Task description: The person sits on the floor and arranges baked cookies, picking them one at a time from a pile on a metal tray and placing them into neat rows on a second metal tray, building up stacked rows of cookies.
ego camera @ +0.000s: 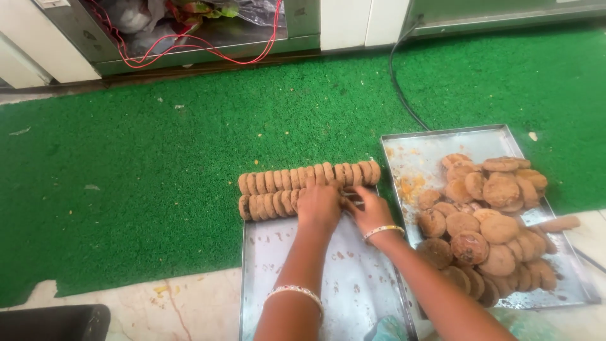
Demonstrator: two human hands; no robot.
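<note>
Two rows of round brown cookies [309,177] stand on edge along the far end of a steel tray [328,284] in front of me. My left hand [319,207] rests palm down on the right end of the nearer row, pressing against the cookies. My right hand [371,211] is beside it, fingers curled around a few cookies at that row's end. Both wrists wear light bangles. A second steel tray [416,164] to the right carries a loose heap of the same cookies [489,221].
Green artificial turf [158,158] covers the floor beyond the trays. A black cable [401,88] runs across it to the back wall, and red wires [189,47] hang by a metal cabinet. Pale marble floor shows nearest me, with a dark object [53,322] at lower left.
</note>
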